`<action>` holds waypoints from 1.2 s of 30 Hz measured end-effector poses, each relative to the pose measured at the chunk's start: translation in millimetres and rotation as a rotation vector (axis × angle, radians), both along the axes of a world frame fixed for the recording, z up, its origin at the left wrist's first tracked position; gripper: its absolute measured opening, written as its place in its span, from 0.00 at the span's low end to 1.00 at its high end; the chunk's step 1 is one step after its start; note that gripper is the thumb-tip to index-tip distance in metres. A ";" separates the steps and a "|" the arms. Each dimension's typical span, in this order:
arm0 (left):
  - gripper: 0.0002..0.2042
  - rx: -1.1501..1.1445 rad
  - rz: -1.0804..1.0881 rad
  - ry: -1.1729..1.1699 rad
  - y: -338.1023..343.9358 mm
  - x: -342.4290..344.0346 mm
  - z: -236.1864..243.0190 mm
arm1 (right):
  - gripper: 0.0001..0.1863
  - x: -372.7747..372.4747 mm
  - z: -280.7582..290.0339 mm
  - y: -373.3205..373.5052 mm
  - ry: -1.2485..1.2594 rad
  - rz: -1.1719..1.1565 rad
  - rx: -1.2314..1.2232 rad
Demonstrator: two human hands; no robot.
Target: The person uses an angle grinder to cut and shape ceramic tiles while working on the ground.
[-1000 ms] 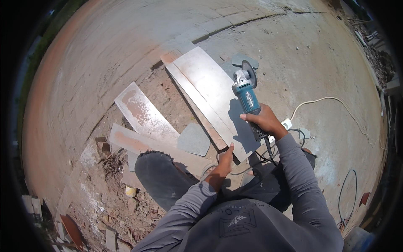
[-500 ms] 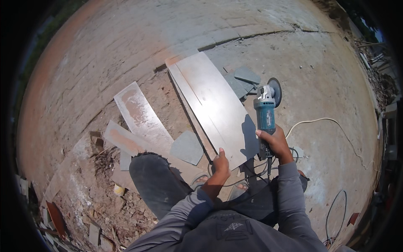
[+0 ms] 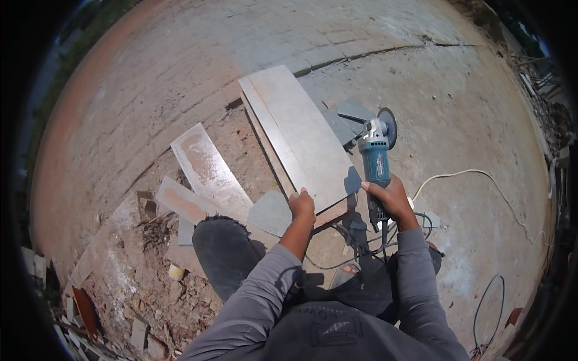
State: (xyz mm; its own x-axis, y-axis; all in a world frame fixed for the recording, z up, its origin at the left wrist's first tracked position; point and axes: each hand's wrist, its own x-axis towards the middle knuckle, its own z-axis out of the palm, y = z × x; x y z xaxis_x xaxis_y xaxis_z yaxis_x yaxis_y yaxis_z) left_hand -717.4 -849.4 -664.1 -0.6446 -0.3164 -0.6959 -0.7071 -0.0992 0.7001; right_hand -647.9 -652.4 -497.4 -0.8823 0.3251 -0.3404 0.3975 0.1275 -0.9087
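Observation:
My left hand (image 3: 302, 205) grips the near left corner of a long pale grey tile (image 3: 305, 138), thumb on top; its other fingers are partly hidden. A thin line runs lengthwise along the tile, close to its left edge. Beneath it, a brownish edge of a support or another slab (image 3: 265, 141) shows. In my right hand (image 3: 391, 198) is a teal angle grinder (image 3: 376, 162), held by its body just right of the tile. The grinder's head and dark round disc (image 3: 388, 128) point away from me, above the ground. Its shadow falls on the tile's right corner.
Left of the tile lie two long offcuts (image 3: 208, 165) (image 3: 183, 200) and a grey broken piece (image 3: 270, 213). Dark grey slabs (image 3: 344, 124) lie behind the grinder. Cables loop near my feet, and a white cord (image 3: 466, 171) runs right. Rubble (image 3: 162, 289) covers the near left.
My left hand has moved left and slightly away from me, and the tile has shifted away with its near end raised off what lies below. The grinder has moved slightly left.

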 end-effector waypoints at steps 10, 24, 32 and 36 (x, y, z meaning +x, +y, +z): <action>0.30 -0.640 -0.278 0.056 -41.6 -18.4 -15.4 | 0.24 -20.4 -6.2 -13.7 -0.016 0.056 0.018; 0.13 -0.073 -0.378 0.173 -68.2 -29.2 -38.1 | 0.45 -133.9 -82.5 -120.4 -0.068 0.260 0.202; 0.08 -0.121 -0.438 0.167 -75.1 -30.1 -31.9 | 0.47 -173.3 -112.9 -154.8 -0.093 0.392 0.232; 0.09 -0.111 -0.434 0.156 -78.2 -28.3 -35.1 | 0.48 -183.3 -118.0 -159.0 -0.092 0.396 0.239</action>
State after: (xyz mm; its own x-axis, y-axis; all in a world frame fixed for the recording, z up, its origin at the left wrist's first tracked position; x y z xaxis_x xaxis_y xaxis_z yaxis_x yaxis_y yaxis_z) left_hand -745.7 -927.6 -699.2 -0.8279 -0.0612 -0.5576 -0.5522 0.2637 0.7909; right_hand -831.2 -811.4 -615.4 -0.9239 0.0485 -0.3797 0.3537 0.4870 -0.7985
